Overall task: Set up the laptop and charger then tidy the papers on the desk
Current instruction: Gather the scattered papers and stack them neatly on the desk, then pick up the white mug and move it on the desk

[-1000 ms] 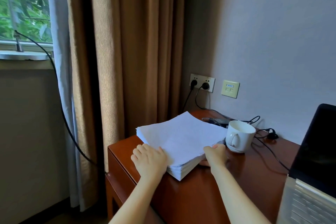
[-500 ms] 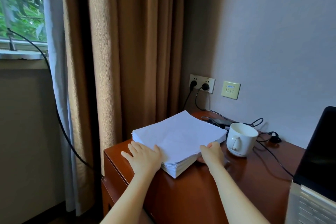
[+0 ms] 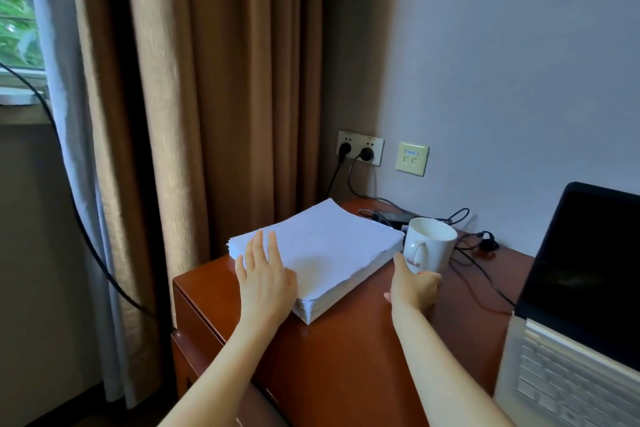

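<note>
resting flat on near-left corner of paper stack [image 3: 329, 250]: left hand [image 3: 266, 281], fingers straight | right hand [image 3: 412, 288] curls round base of white mug [image 3: 433, 246], just right of stack | stack on desk [image 3: 346, 357], long axis toward wall [image 3: 502, 80]

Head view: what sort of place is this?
Probably a hotel room or office: a wooden desk with an open laptop, paper stack and mug, wall sockets beside a network port plate, heavy curtains at a window.
</note>
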`<state>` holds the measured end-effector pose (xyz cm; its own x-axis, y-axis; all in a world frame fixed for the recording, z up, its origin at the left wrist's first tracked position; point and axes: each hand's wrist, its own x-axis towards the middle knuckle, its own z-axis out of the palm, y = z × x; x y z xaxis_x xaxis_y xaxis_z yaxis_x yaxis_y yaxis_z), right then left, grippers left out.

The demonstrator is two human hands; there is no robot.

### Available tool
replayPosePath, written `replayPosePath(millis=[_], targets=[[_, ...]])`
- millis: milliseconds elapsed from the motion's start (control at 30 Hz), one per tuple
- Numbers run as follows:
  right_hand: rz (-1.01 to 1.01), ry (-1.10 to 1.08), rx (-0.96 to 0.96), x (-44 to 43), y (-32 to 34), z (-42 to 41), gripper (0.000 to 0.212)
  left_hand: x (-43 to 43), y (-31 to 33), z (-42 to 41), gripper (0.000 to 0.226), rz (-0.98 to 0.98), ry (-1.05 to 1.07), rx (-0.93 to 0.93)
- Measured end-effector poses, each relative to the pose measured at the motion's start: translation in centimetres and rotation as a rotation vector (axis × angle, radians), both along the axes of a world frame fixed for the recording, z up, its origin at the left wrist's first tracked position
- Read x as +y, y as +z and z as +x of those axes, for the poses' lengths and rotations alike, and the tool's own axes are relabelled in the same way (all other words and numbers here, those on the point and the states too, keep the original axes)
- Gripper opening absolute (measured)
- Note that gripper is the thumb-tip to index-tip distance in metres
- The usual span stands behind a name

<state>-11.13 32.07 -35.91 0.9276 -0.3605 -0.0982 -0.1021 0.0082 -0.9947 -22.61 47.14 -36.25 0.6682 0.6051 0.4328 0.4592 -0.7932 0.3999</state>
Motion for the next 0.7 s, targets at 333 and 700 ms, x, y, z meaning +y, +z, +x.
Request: replayPosePath(millis=[333, 700], targets=[[-0.443, 0.113, -0.200, -1.6, 0.6, 0.9, 0.018, -4.8, 0.5, 1.4, 0.058, 0.155, -0.172, -0.087], [-0.136, 0.218, -0.141, -7.6, 1.6, 0.1, 0.030, -11.1, 1.3, 3.5, 0.064, -0.244, -0.568, -0.068]])
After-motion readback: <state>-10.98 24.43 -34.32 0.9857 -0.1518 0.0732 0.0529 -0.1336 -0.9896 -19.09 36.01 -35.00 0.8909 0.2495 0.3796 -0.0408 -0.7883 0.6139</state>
